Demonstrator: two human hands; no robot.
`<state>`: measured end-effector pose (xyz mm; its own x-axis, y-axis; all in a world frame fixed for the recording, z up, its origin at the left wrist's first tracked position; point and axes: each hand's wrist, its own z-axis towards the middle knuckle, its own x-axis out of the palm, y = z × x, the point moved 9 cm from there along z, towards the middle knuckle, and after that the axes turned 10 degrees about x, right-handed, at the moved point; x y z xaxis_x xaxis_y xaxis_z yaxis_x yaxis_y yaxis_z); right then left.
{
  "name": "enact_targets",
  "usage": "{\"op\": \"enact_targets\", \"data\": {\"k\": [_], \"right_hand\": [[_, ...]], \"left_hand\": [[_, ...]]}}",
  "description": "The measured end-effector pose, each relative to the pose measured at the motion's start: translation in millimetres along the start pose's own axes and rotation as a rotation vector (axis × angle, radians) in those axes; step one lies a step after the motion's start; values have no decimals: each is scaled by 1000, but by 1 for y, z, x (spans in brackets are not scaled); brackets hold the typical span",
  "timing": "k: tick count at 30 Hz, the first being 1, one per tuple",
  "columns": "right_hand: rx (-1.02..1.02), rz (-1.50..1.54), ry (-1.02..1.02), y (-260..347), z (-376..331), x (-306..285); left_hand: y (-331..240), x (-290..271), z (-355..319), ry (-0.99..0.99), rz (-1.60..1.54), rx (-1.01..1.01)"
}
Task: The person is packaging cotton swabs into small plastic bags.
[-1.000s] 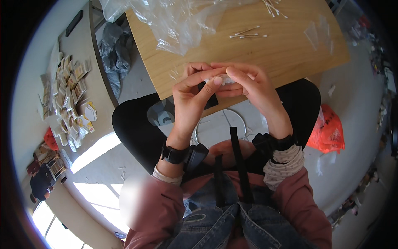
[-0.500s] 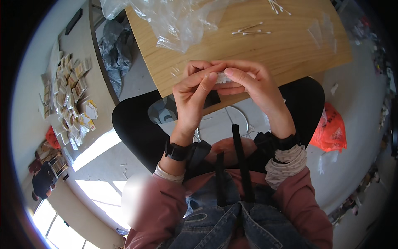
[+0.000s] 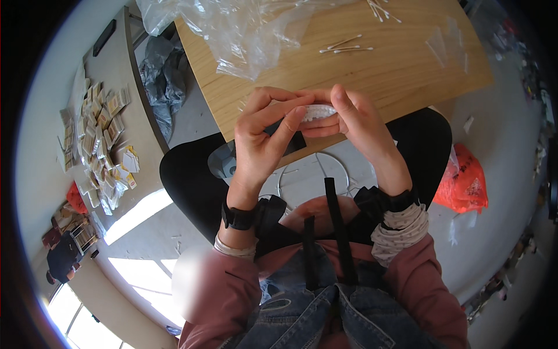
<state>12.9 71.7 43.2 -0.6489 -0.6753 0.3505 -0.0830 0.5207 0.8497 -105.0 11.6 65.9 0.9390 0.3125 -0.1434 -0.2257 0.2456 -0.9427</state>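
Between my hands, over the table's near edge, is a bundle of cotton swabs [image 3: 318, 112], its many white tips packed close and facing up. My left hand [image 3: 261, 134] pinches the bundle's left end, thumb in front and fingers curled behind. My right hand [image 3: 367, 128] cups the other end with its fingers behind and below, while its thumb stands raised off the tips. The lower part of the bundle is hidden by my fingers. Several loose cotton swabs [image 3: 347, 46] lie on the table beyond my hands.
The wooden table [image 3: 401, 70] carries crumpled clear plastic bags [image 3: 232, 41] at the back left and more swabs [image 3: 383, 10] at the far edge. Leftward, a side table holds piled small packs [image 3: 104, 134]. A red bag [image 3: 463, 180] sits on the floor at right.
My right thumb has lifted off the bundle, uncovering more white tips. My left hand has shifted slightly left and still grips its end.
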Motion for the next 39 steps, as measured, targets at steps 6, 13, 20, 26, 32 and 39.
{"op": "enact_targets", "data": {"k": [6, 13, 20, 26, 32, 39], "right_hand": [[16, 80, -14, -1, 2, -2], [80, -6, 3, -6, 1, -2], [53, 75, 58, -4, -2, -1], [65, 94, 80, -7, -3, -2], [-327, -198, -262, 13, -23, -14], [-590, -450, -353, 34, -38, -5]], "left_hand": [[6, -2, 0, -14, -156, -38], [0, 5, 5, 52, -19, 64], [15, 3, 3, -21, -110, 25], [5, 3, 4, 15, -70, 124], [4, 1, 2, -19, -18, 99], [-1, 2, 1, -17, -40, 136]]}}
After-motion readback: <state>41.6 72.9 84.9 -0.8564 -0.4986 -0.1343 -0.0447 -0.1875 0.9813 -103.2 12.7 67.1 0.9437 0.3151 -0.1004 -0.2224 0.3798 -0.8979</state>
